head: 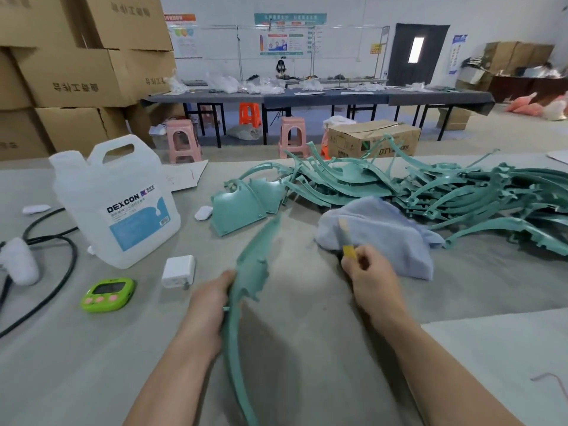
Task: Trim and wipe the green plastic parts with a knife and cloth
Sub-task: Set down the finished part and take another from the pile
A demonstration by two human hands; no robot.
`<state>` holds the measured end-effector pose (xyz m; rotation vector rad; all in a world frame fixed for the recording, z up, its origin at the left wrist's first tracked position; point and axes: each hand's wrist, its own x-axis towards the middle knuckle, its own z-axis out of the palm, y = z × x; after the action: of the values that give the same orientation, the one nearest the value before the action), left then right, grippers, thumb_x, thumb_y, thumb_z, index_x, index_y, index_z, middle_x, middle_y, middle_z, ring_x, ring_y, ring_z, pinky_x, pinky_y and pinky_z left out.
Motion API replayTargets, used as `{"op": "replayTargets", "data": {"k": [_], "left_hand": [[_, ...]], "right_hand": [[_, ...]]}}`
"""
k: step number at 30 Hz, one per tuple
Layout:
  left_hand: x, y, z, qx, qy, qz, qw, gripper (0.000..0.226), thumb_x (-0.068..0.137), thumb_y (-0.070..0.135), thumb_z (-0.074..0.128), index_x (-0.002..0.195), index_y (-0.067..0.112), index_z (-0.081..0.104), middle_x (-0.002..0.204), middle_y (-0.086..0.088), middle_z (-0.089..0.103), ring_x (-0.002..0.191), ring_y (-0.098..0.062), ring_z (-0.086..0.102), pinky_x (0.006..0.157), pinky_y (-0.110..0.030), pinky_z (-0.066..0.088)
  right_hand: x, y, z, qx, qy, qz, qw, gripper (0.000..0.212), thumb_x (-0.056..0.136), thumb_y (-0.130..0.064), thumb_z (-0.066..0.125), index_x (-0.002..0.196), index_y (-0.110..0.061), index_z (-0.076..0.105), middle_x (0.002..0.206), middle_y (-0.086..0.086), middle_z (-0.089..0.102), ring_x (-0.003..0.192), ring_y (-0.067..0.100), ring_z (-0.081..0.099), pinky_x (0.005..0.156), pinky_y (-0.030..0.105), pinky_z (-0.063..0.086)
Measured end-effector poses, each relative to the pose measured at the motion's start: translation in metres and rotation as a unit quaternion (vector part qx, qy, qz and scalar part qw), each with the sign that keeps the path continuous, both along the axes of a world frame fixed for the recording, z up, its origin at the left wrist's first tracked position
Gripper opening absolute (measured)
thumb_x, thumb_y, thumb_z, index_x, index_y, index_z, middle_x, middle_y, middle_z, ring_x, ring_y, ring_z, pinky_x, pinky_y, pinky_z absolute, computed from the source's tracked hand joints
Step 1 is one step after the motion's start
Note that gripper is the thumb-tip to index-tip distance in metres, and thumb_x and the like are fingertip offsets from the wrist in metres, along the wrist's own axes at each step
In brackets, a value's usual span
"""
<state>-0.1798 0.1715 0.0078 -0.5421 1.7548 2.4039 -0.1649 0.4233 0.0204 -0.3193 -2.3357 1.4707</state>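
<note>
Head view: the left hand [212, 299] sits at lower centre of the frame, its fingers wrapped round the edge of a long curved green part [250, 265]. The part runs from the bottom edge of the frame up past the hand, and its narrow tip points toward the middle of the table [307, 348]. Ragged tabs stick out along its right edge just above the hand.

The right hand [370, 279] is right of centre, with its fingers curled and pinching a yellow knife [349, 252]. The knife is blurred, so I cannot tell where its blade sits. It stands in front of the near edge of a pale blue-grey cloth [384, 232] that lies bunched on the table. Knife and long part are apart.

Behind and to the right of the cloth, a heap of green parts [467, 192] spreads to the right edge of the frame. Two flat green panels [235, 212] lie at the heap's left end, near the tip of the held part.

At left stands a white jug [123, 204] labelled DEXCON. Below it are a white charger [179, 271] and a lime-green timer [107, 295], with a black cable [66, 265] looping at the far left. Cardboard boxes [76, 63] are stacked in the upper left, and pink stools [184, 141] stand beyond the table.
</note>
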Motion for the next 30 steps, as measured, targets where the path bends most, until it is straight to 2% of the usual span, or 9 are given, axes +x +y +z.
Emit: {"op": "replayTargets", "data": {"k": [1, 3, 5, 6, 9, 12, 16, 25, 30], "left_hand": [[-0.003, 0.005, -0.002, -0.06, 0.009, 0.011, 0.998, 0.035, 0.093, 0.029, 0.064, 0.066, 0.009, 0.066, 0.047, -0.009, 0.055, 0.034, -0.018, 0.05, 0.038, -0.019, 0.039], [-0.007, 0.01, -0.004, -0.132, 0.022, 0.008, 0.991, 0.037, 0.091, 0.032, 0.065, 0.064, 0.008, 0.069, 0.058, -0.015, 0.065, 0.045, -0.021, 0.059, 0.047, -0.025, 0.046], [-0.009, 0.012, -0.006, -0.194, 0.035, -0.01, 0.98, 0.038, 0.092, 0.032, 0.063, 0.065, 0.007, 0.068, 0.057, -0.012, 0.066, 0.044, -0.018, 0.06, 0.042, -0.021, 0.043], [-0.009, 0.011, -0.005, -0.204, 0.034, -0.016, 0.978, 0.038, 0.093, 0.032, 0.062, 0.067, 0.006, 0.069, 0.056, -0.011, 0.066, 0.043, -0.017, 0.059, 0.039, -0.021, 0.042], [-0.007, 0.009, -0.003, -0.174, 0.012, -0.016, 0.985, 0.037, 0.091, 0.035, 0.064, 0.069, 0.005, 0.069, 0.059, -0.015, 0.067, 0.043, -0.022, 0.06, 0.044, -0.026, 0.045], [-0.005, 0.013, -0.001, -0.198, 0.008, -0.016, 0.98, 0.039, 0.093, 0.034, 0.063, 0.071, 0.002, 0.071, 0.06, -0.016, 0.069, 0.042, -0.022, 0.06, 0.043, -0.024, 0.045], [-0.002, 0.019, 0.001, -0.241, 0.029, -0.033, 0.97, 0.042, 0.095, 0.033, 0.062, 0.072, -0.001, 0.073, 0.068, -0.021, 0.07, 0.051, -0.023, 0.06, 0.058, -0.033, 0.046], [-0.001, 0.015, 0.0, -0.235, -0.003, -0.013, 0.972, 0.046, 0.092, 0.038, 0.063, 0.083, -0.006, 0.073, 0.076, -0.025, 0.072, 0.061, -0.034, 0.066, 0.067, -0.048, 0.056], [-0.001, 0.011, 0.001, -0.214, -0.021, -0.002, 0.977, 0.044, 0.092, 0.04, 0.061, 0.082, -0.001, 0.074, 0.069, -0.02, 0.072, 0.047, -0.023, 0.061, 0.051, -0.027, 0.047]], "right_hand": [[0.004, 0.001, -0.002, -0.007, 0.005, 0.013, 1.0, 0.022, 0.096, -0.019, 0.065, 0.077, -0.014, 0.056, 0.062, -0.007, 0.059, 0.058, 0.009, 0.05, 0.052, 0.025, 0.042], [0.012, -0.004, -0.007, 0.004, 0.013, 0.042, 0.999, 0.021, 0.097, -0.02, 0.064, 0.078, -0.015, 0.055, 0.065, -0.003, 0.062, 0.056, 0.015, 0.053, 0.053, 0.033, 0.046], [0.018, -0.014, -0.004, 0.002, 0.036, 0.06, 0.998, 0.021, 0.097, -0.021, 0.062, 0.078, -0.018, 0.053, 0.069, 0.001, 0.065, 0.062, 0.026, 0.057, 0.059, 0.042, 0.048], [0.018, -0.018, -0.002, -0.002, 0.052, 0.07, 0.996, 0.022, 0.097, -0.019, 0.061, 0.077, -0.02, 0.053, 0.067, -0.001, 0.066, 0.059, 0.023, 0.057, 0.058, 0.039, 0.048], [0.019, -0.026, 0.004, 0.022, 0.075, 0.078, 0.994, 0.024, 0.098, -0.018, 0.062, 0.075, -0.024, 0.056, 0.059, -0.01, 0.063, 0.053, 0.008, 0.052, 0.052, 0.021, 0.043], [0.016, -0.024, 0.0, 0.022, 0.079, 0.077, 0.994, 0.023, 0.098, -0.02, 0.063, 0.075, -0.024, 0.062, 0.059, -0.008, 0.063, 0.052, 0.009, 0.054, 0.053, 0.019, 0.043], [0.007, -0.027, -0.001, -0.009, 0.079, 0.063, 0.995, 0.026, 0.098, -0.02, 0.065, 0.072, -0.021, 0.069, 0.056, -0.005, 0.064, 0.046, 0.004, 0.052, 0.048, 0.011, 0.039], [0.02, -0.018, -0.001, 0.037, 0.097, 0.093, 0.99, 0.018, 0.097, -0.027, 0.07, 0.08, -0.021, 0.072, 0.063, 0.004, 0.059, 0.054, 0.005, 0.042, 0.053, 0.033, 0.043], [0.03, -0.019, 0.0, 0.094, 0.111, 0.148, 0.978, 0.013, 0.095, -0.026, 0.071, 0.084, -0.019, 0.072, 0.057, -0.003, 0.047, 0.052, 0.003, 0.036, 0.051, 0.022, 0.033]]}}
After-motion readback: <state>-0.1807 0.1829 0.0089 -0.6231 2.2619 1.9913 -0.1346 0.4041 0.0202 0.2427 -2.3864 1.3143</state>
